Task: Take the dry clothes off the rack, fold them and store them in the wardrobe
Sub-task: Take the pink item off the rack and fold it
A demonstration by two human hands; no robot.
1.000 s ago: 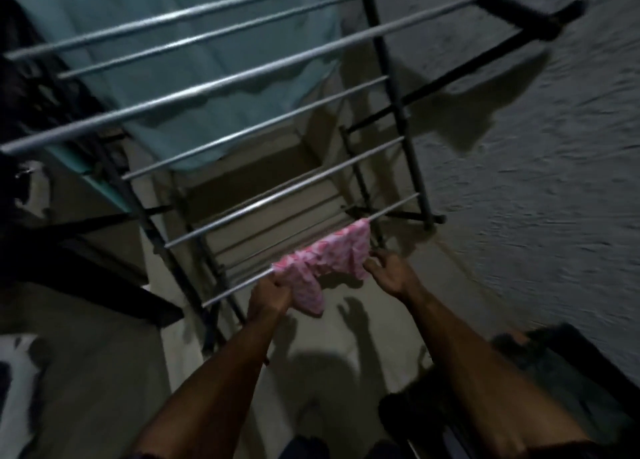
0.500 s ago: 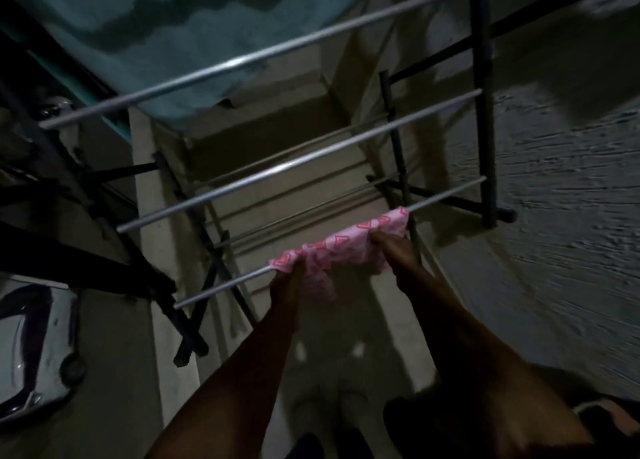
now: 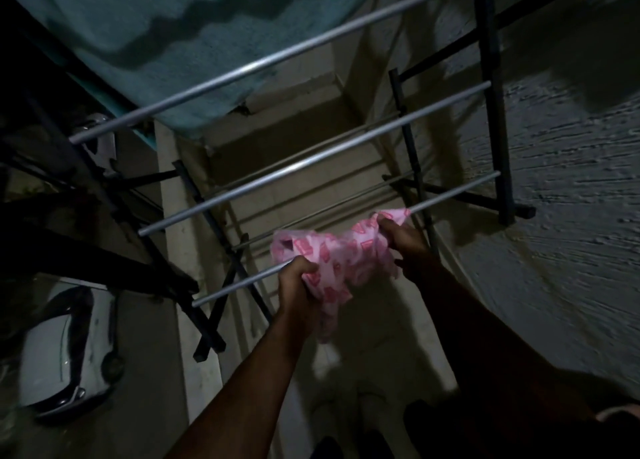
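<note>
Nearest the camera, two bare forearms reach up and forward into dim light. The left hand (image 3: 298,285) is curled tight, its fingers bunching the lower left part of the pink cloth (image 3: 337,261), and it sits right at the rack's (image 3: 491,112) lowest rail (image 3: 235,287). Whether the fingers also close round the rail itself cannot be told. The right hand (image 3: 403,239) is higher and to the right, pinching the cloth's upper right corner beside the same rail; its fingers are dark and hard to separate.

The cloth is a small pale pink piece printed with darker pink shapes. It is stretched and crumpled between the two hands, lying over the lowest rail, with a loose end hanging below the left hand. Its right tip just covers the rail where the bare metal resumes toward the rack's right post.

Beyond that rail, two more silver rails climb away in steps, each parallel to it and bare. The rack's frame is dark, with crossed legs under the left end of the lowest rail and a foot at the right.

Farthest up, a teal towel (image 3: 180,43) hangs over the rack's upper part, behind the topmost visible rail. Left of the rack, well below it, lies a white car (image 3: 69,348). Right of the rack runs a rough plastered wall (image 3: 571,233).
</note>
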